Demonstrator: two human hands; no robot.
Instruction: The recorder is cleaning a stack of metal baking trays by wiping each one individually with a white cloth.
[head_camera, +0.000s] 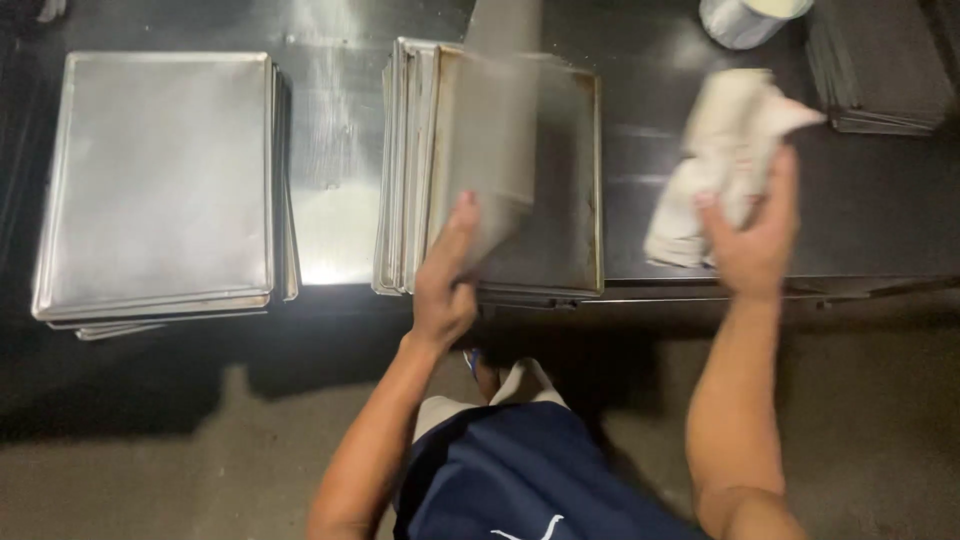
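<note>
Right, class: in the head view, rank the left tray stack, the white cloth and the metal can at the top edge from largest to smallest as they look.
1. Left tray stack, clearly the largest.
2. White cloth, held in the right hand.
3. Metal can, smallest, though the frame's edge cuts it off, so its full size is unsure.

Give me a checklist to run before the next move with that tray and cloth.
1. Left hand grips the lifted tray: ok, fingers on its near edge, tray blurred and tilted up.
2. Right hand holds the cloth: ok, bunched above the table.
3. Middle stack sits fully on the table: not ok, its near edge juts over the table edge.
4. Left stack is square: not ok, lower trays stick out at the near corner.
5. Can is apart from the cloth: ok.
6. Lifted tray is clean: cannot tell, too blurred.
</note>
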